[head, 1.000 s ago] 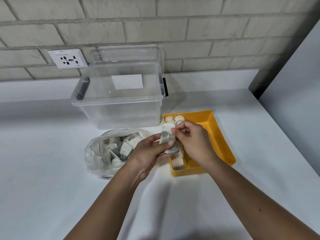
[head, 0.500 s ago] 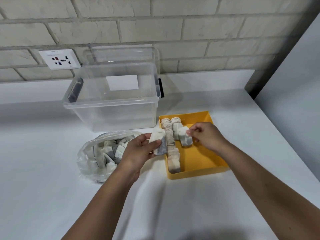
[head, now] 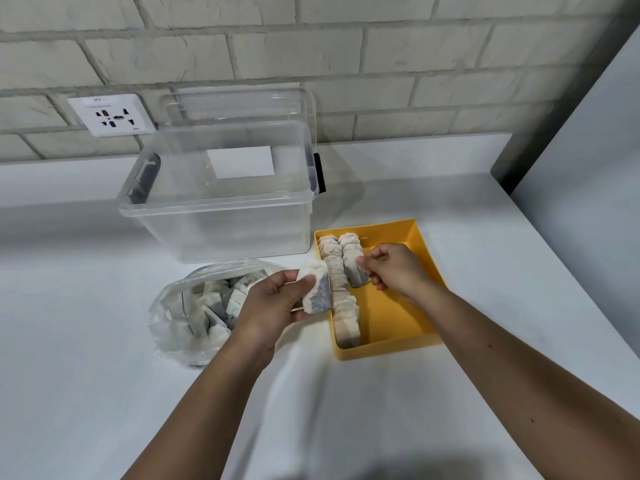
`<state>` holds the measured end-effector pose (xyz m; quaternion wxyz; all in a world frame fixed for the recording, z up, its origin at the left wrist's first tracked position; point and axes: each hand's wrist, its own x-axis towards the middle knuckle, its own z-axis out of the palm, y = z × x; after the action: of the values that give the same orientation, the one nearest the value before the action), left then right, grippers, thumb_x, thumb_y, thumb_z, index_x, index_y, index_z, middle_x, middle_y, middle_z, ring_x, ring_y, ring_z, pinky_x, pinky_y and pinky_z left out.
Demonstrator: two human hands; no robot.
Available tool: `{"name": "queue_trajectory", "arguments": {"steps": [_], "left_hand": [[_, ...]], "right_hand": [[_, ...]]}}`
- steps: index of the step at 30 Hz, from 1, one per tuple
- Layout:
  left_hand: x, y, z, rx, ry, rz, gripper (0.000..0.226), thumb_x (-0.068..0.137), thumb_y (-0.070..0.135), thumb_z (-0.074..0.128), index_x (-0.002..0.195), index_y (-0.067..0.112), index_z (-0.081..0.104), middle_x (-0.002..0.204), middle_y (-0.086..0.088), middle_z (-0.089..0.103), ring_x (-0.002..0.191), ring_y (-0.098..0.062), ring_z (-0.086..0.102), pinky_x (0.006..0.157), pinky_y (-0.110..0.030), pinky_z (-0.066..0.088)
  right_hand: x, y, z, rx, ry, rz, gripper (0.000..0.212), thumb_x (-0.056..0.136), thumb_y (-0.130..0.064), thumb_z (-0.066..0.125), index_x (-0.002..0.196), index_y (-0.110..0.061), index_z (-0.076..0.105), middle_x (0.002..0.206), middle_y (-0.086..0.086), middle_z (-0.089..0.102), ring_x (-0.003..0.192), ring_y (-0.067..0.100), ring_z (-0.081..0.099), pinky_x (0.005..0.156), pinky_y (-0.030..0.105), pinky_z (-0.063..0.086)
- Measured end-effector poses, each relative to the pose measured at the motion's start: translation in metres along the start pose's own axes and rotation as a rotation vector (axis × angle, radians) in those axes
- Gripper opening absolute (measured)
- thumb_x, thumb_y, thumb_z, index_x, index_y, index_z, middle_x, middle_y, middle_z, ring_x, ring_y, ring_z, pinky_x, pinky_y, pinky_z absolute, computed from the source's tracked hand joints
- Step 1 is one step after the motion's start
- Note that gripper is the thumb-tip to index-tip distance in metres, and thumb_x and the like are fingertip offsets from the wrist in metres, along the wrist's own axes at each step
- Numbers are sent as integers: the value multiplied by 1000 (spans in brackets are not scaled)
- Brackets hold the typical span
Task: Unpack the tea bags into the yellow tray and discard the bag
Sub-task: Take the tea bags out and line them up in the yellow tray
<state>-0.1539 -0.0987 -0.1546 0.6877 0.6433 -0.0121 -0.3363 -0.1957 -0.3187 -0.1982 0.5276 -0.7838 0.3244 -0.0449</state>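
Note:
A yellow tray (head: 401,327) lies on the white counter, right of centre. Along its left side runs a row of tea bags (head: 341,299), with a short second row beside it. My right hand (head: 391,268) is over the tray, fingers pinched on a tea bag (head: 356,271) at the end of the second row. My left hand (head: 273,303) holds another tea bag (head: 317,292) upright just left of the tray's edge. A clear plastic bag (head: 194,313) with several tea bags inside lies to the left, partly hidden by my left wrist.
A clear plastic storage box (head: 221,209) stands behind the bag and tray, its lid leaning on the brick wall. A wall socket (head: 110,114) is at the upper left. A grey panel (head: 588,161) borders the counter on the right.
My hands have separated: the right one carried a tea bag into the tray and set it in the second row, while the left stayed by the tray edge with its own tea bag.

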Motion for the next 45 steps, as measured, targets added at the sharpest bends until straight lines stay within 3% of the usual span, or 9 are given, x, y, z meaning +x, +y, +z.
{"name": "queue_trajectory", "arguments": {"steps": [5, 10, 14, 21, 26, 29, 35, 42, 45], "left_hand": [[-1, 2, 1, -4, 0, 11, 8, 93, 16, 67, 97, 10, 70, 81, -2, 76, 68, -9, 70, 74, -29, 60], [-2, 6, 7, 1, -2, 56, 10, 92, 18, 68, 95, 9, 68, 68, 6, 71, 63, -5, 68, 79, -30, 59], [-5, 7, 12, 32, -37, 65, 9, 90, 20, 70, 85, 13, 68, 66, 8, 67, 63, -4, 64, 77, -27, 57], [-5, 7, 12, 45, -30, 38, 9, 82, 20, 78, 83, 15, 71, 75, 0, 73, 73, -10, 68, 80, -32, 57], [-5, 7, 17, 67, -38, 48, 10, 78, 19, 80, 78, 14, 71, 74, 0, 75, 72, -8, 70, 70, -25, 58], [-3, 8, 21, 121, -21, 78, 10, 77, 20, 81, 75, 15, 73, 71, 2, 71, 65, -1, 66, 63, -20, 57], [2, 6, 24, 137, 0, 84, 10, 80, 17, 81, 87, 13, 75, 67, 6, 66, 55, 3, 60, 59, -19, 55], [8, -6, 22, 187, 45, 118, 8, 92, 19, 69, 95, 12, 69, 89, -7, 65, 71, -12, 60, 59, -20, 55], [9, -13, 22, 209, 56, 126, 9, 93, 18, 68, 97, 10, 69, 85, -5, 65, 71, -11, 63, 61, -20, 56]], "right_hand": [[-17, -14, -10, -108, 103, -78, 28, 83, -39, 74, 100, -19, 65, 83, 1, 66, 72, 18, 62, 69, 31, 51], [-71, -48, -5, 169, -76, -328, 12, 83, -23, 76, 94, -24, 72, 77, 3, 62, 61, 12, 50, 60, 26, 47], [-84, -50, 3, 2, -48, -461, 27, 78, -21, 80, 100, -31, 70, 82, -1, 61, 58, 11, 46, 61, 22, 47], [-82, -44, 1, -30, 43, -388, 15, 73, -25, 84, 77, -22, 70, 66, -12, 64, 53, 0, 50, 56, 18, 44], [-80, -43, -11, 19, 40, -389, 13, 72, -22, 84, 72, -24, 71, 70, -11, 69, 54, -1, 54, 59, 18, 47], [-77, -38, -15, 66, 29, -350, 14, 77, -20, 81, 76, -21, 67, 73, -2, 70, 57, 8, 61, 61, 26, 54], [-74, -35, -13, 162, -35, -323, 11, 84, -10, 73, 87, -18, 66, 78, 6, 69, 64, 15, 67, 63, 28, 57], [-52, -33, -39, 18, 158, -301, 12, 81, -15, 78, 89, -16, 69, 76, -2, 67, 63, 11, 64, 65, 21, 55], [-39, -18, -44, -128, 31, -144, 12, 79, -17, 80, 83, -17, 69, 77, 3, 70, 69, 19, 66, 69, 29, 56]]}}
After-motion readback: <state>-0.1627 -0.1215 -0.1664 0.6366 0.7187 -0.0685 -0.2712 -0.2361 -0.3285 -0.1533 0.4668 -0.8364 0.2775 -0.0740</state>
